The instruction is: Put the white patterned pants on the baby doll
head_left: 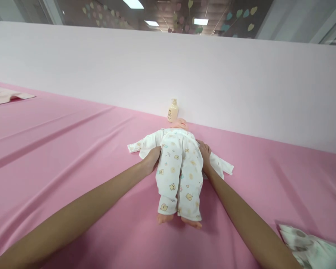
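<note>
A baby doll [180,123] lies on its back, head toward the wall and bare feet toward me. It wears white trousers [170,168] printed with small bears, and a white long-sleeved top [149,142] with its sleeves spread to both sides. At the left hip my left hand [153,158] is closed on the trousers' edge, its fingertips hidden behind the cloth. My right hand [204,152] grips the other side near the waist, with its fingers curled and partly hidden.
A cream pump bottle [173,111] stands behind the doll's head against the white wall [240,89]. Pink sheeting [86,149] with creases covers the surface. A pale pink cloth [5,95] lies far left, and a crumpled printed white cloth [313,246] lies at bottom right.
</note>
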The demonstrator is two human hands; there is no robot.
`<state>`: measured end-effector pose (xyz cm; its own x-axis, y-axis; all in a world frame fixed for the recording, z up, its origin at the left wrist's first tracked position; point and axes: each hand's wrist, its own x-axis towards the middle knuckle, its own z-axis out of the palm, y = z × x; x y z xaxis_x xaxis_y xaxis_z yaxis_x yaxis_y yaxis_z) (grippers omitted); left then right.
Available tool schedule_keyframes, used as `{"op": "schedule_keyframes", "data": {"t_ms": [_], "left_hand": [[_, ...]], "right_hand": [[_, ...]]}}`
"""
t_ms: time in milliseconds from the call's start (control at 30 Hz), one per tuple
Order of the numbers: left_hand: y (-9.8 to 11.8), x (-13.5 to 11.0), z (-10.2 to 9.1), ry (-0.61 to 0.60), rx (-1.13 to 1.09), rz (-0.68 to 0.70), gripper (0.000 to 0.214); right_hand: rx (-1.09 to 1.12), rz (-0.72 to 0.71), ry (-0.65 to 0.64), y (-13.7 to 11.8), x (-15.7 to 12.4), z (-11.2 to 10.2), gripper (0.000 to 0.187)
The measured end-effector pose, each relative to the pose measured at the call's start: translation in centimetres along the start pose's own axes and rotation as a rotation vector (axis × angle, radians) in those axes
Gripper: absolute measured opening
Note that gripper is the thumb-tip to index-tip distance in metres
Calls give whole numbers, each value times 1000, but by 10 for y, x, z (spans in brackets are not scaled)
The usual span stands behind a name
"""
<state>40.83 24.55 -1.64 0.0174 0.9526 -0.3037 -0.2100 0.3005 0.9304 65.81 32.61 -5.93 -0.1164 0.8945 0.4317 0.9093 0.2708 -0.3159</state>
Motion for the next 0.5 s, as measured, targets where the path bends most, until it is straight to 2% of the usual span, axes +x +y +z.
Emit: {"op": "schedule_keyframes", "data": {"t_ms": [67, 200, 400, 500], "left_hand": [[3, 5, 3, -94, -125, -81, 31], [0, 15, 2, -193, -289, -117, 31], [-2, 33, 5, -146, -453, -132, 26], [2, 39, 11, -190, -474, -154, 26]], "right_hand": [[12, 9, -17, 0, 0, -1, 36], [11, 10, -26, 1, 1, 0, 35], [23, 19, -10, 1, 1, 1, 36], [34, 16, -9, 1, 1, 2, 39]]}}
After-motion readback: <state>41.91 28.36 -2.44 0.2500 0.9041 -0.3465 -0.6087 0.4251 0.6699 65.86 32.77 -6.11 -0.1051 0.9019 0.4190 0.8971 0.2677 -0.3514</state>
